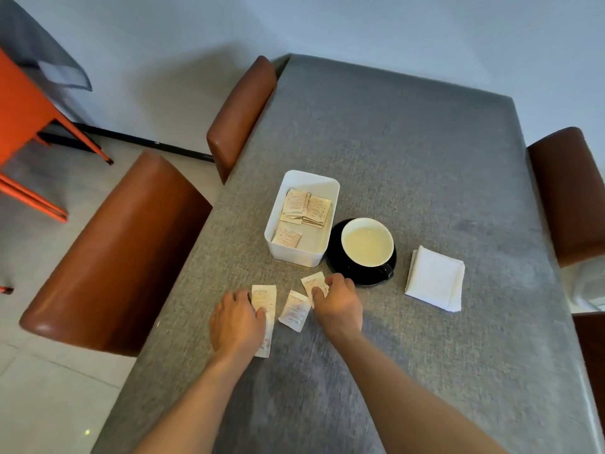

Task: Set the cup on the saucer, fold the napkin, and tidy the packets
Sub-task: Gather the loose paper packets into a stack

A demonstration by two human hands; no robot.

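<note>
A black cup [367, 245] with a pale inside stands on a black saucer [335, 257] mid-table. To its right lies a folded white napkin [435, 279]. A white box [302, 253] left of the cup holds several packets [306, 206]. Three loose packets lie in front of it. My left hand [237, 317] presses its fingers on the left packet [263, 298]. The middle packet [294, 310] lies free between my hands. My right hand [339, 301] pinches the right packet [314, 283] at its near edge.
The table [409, 152] has a grey cloth top. Brown chairs stand along its left side [121, 257] [240, 116] and right side [573, 191]. An orange chair [26, 126] stands on the floor at far left.
</note>
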